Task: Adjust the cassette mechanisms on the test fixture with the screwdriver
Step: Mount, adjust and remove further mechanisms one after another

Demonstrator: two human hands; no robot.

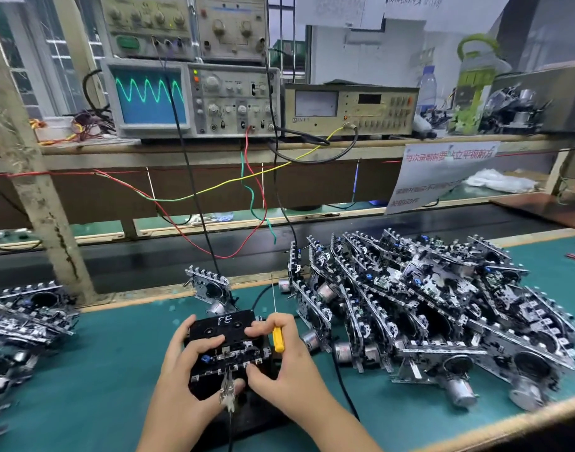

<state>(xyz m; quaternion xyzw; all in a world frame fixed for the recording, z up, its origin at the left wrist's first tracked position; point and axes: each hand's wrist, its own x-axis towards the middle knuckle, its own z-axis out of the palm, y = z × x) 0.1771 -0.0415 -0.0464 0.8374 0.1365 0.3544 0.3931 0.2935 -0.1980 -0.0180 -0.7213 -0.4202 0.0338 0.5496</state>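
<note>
With your left hand (195, 360) and right hand (279, 353) both clasping the fixture's cassette mechanism (229, 355), right also pinching the screwdriver (277, 337), hold its stiff frame edges, since exposed parts look fragile.

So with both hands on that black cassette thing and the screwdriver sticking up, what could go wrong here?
The screwdriver, tucked in the right hand with its thin shaft pointing up, could snag the hanging wires. The alligator clip at the fixture's front edge might get knocked off by the left hand. The crowded pile of mechanisms beside it could slide.
</note>
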